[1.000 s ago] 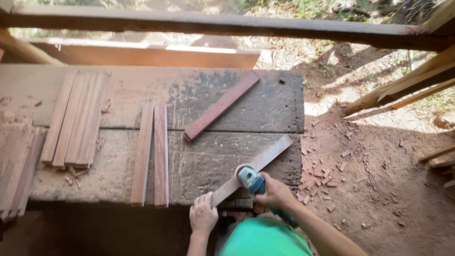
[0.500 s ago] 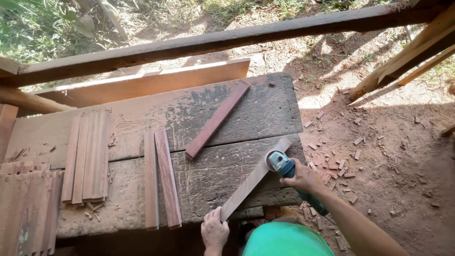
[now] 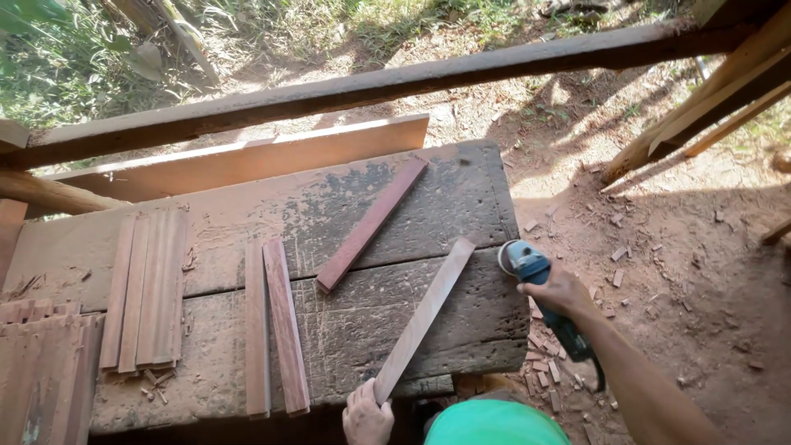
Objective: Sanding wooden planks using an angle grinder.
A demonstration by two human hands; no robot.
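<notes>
Since half a second ago, grinder point(image 3: 527, 264) and slat tip have parted; the disc now sits just off the bench point(image 3: 247, 247) edge at 3 o'clock. Left to right: slat bundle point(image 3: 148, 284) at 9 o'clock, two loose slats point(image 3: 276, 330), reddish strip point(image 3: 371, 222). Left hand point(image 3: 367, 416) clenches the pale slat point(image 3: 424, 317) at 6 o'clock; right hand point(image 3: 560, 290) grasps the grinder.
</notes>
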